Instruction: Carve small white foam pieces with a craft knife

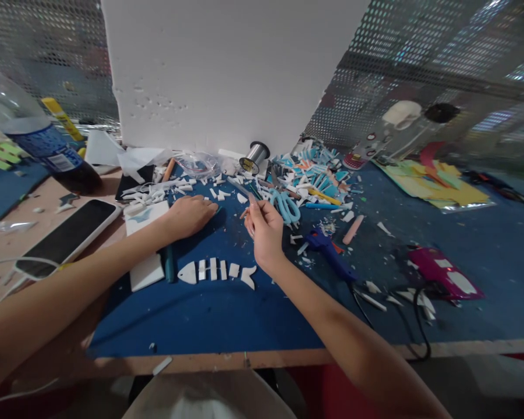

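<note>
My left hand [191,214] lies palm down on the blue mat [227,314], fingers stretched flat toward scattered white foam scraps [174,189]. My right hand [265,228] is raised just right of it, fingers pinched round a thin stick-like tool [245,213] whose kind I cannot make out. A row of white foam pieces laid out as a fish skeleton [218,272] sits on the mat just in front of both hands. Light blue scissors [284,205] lie right beside my right hand.
A blue glue gun [332,256] with a black cord lies to the right. A phone [67,237] and a dark bottle [52,154] stand at left. A white foam board [227,70] rises behind, with a wire spool [254,156] before it. Coloured paper [436,183] and a pink object [445,273] lie far right.
</note>
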